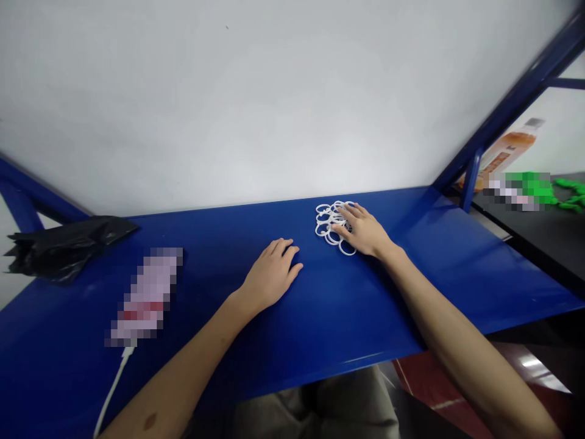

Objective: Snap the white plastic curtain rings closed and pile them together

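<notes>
A small heap of thin white rings (328,231) lies on the blue tabletop (320,305), towards its back edge. Over the right side of this heap rests my right hand (362,230), fingers spread and touching the rings, covering part of them. Whether any ring is gripped does not show; the fingers look outstretched. My left hand (273,274) lies palm down on the tabletop, left of the rings and apart from them. Its fingers are loosely spread, with nothing in them.
At the left are a crumpled black plastic bag (68,244) and a blurred-out phone-like object (148,292) with a white cable (112,387). A pale wall (251,110) rises behind. To the right, a bottle of orange liquid (505,152) and green items (534,186) stand on a black surface.
</notes>
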`<action>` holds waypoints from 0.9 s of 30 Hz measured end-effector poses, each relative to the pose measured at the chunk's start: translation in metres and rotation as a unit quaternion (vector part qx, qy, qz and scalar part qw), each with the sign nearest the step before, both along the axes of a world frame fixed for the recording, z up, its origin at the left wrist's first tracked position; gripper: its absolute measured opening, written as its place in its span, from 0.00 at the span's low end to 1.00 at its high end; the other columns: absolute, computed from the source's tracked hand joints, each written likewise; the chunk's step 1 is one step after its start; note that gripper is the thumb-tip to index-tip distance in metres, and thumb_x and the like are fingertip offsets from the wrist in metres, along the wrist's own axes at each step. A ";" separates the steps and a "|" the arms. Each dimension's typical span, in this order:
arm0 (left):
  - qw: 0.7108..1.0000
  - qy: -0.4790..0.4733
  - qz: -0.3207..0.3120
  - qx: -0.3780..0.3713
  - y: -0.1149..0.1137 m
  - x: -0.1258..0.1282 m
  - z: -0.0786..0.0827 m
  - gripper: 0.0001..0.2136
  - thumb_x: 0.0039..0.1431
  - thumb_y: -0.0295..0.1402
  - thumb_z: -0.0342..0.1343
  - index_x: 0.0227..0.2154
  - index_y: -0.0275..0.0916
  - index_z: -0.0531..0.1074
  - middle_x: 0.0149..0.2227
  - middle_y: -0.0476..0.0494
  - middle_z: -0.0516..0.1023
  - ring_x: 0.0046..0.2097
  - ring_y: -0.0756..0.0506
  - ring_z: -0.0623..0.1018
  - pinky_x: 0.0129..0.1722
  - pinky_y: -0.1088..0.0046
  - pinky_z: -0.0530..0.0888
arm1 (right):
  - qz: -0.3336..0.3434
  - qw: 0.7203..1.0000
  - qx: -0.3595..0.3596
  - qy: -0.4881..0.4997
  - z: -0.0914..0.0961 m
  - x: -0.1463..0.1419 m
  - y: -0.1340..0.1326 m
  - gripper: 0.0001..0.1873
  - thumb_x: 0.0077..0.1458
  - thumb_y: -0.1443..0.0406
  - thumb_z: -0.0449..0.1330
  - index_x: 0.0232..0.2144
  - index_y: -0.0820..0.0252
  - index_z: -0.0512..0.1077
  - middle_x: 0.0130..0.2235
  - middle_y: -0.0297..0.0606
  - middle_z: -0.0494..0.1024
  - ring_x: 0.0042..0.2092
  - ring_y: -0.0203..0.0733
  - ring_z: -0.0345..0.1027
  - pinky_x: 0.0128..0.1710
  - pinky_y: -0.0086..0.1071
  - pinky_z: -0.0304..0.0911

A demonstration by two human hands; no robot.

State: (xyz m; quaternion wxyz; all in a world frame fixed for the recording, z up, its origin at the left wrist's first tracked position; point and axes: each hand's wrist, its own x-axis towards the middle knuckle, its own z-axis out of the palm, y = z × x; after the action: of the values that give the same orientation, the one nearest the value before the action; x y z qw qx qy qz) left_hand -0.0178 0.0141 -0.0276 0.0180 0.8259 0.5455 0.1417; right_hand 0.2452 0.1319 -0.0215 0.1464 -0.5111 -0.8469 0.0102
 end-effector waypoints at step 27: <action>1.000 0.016 -0.002 0.003 0.000 0.000 0.002 0.19 0.70 0.38 0.49 0.56 0.33 0.69 0.61 0.33 0.69 0.63 0.35 0.67 0.62 0.53 0.67 | -0.043 0.995 -0.037 -0.084 0.008 -0.015 -0.014 0.47 0.61 0.36 0.38 0.69 0.61 0.56 0.70 0.47 0.54 0.71 0.64 0.41 0.69 0.56 0.41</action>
State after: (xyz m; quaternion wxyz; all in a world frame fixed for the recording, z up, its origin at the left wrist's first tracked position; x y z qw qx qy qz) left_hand -0.0173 0.0140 -0.0253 0.0072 0.8291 0.5438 0.1299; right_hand 0.2306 0.1178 -0.0138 0.0562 -0.5508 -0.8327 -0.0072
